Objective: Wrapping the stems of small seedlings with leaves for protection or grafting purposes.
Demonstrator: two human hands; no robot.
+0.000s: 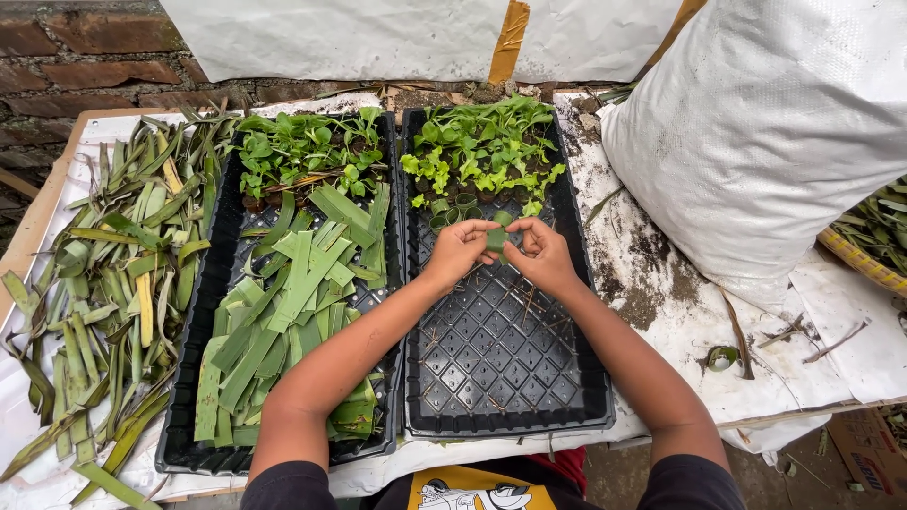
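Observation:
My left hand and my right hand meet over the right black seedling tray. Together they pinch a small rolled strip of green leaf between the fingertips. Just beyond the hands stand several empty rolled leaf cups and green seedlings filling the tray's far end. The near cells of this tray are bare, with thin sticks lying in them. The left black tray holds a heap of cut flat leaf strips and more seedlings at its far end.
A pile of long leaf scraps lies on the white sheet at the left. A big white sack stands at the right, with soil spilled beside it. A woven basket rim shows at the far right. Behind is a brick wall.

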